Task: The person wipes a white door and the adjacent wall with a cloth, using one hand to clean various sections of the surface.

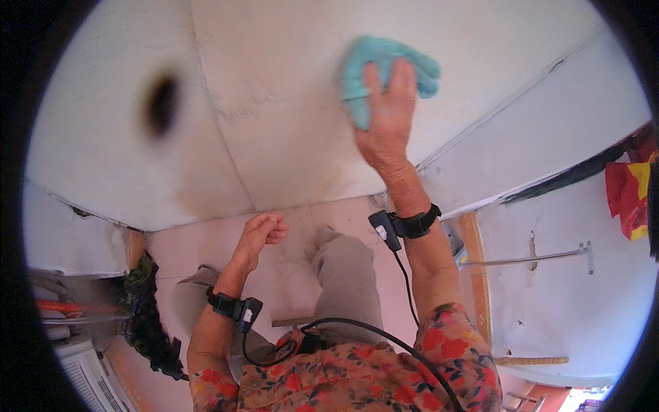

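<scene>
My right hand (388,120) is raised and presses a turquoise cloth (371,55) against the pale wall (288,103). Its fingers lie over the cloth, which bunches around them; part of the cloth is hidden beneath the hand. Lower down and to the left, my left hand (259,237) hangs in front of my body, apart from the wall. Its fingers are loosely curled in, with nothing visible in them. Each wrist wears a black strap with a small box and a cable.
Brownish stains and a vertical seam mark the wall, which meets a pink tiled floor (171,250). A blurred dark spot (162,104) shows at the upper left. Dark foliage-like material (145,323) hangs at left. At right are a metal rod (528,259) and a red-and-yellow cloth (626,199).
</scene>
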The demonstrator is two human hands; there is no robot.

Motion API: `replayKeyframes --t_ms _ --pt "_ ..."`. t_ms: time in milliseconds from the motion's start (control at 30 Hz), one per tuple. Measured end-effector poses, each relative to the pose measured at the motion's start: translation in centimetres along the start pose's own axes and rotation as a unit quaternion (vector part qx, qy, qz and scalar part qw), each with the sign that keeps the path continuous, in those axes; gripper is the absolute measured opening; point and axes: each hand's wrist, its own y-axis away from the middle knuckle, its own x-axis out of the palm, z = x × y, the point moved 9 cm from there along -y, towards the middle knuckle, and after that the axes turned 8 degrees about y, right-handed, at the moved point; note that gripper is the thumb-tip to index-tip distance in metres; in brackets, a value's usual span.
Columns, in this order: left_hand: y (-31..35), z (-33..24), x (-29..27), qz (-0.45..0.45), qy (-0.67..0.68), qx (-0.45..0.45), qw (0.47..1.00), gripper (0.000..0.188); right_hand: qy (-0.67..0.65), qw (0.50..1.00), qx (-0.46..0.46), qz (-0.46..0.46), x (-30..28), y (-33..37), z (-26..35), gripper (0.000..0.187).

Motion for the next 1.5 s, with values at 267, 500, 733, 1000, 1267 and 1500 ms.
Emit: replayKeyframes --t_ms 267,500,733,1000,1267,1500 --pt "1.3 -1.7 -0.3 0.009 0.029 0.033 0.999 0.03 -0.092 0.945 0.303 -0.086 -1.7 3.0 -16.5 0.066" --pt "1.9 -2.4 -1.0 0.014 0.015 0.053 0.998 0.031 -0.023 0.994 0.067 0.084 0.3 3.1 -2.1 0.069" --pt "2.6 -2.9 -1.5 0.005 0.02 0.069 0.997 0.03 0.086 0.993 -0.031 -0.08 -4.4 -9.8 -2.0 0.07" --pt "2.8 -3.6 -1.7 -0.01 0.013 0.057 0.998 0.031 0.052 0.995 -0.011 -0.08 -1.7 -5.8 0.3 0.07" --pt "2.9 -3.8 -1.3 -0.004 0.016 0.063 0.998 0.031 0.05 0.99 -0.084 0.101 4.9 6.9 4.2 0.053" --pt "2.8 -2.6 -2.0 -0.006 0.002 0.038 0.999 0.031 -0.002 0.965 0.261 0.001 4.2 10.4 -8.1 0.066"
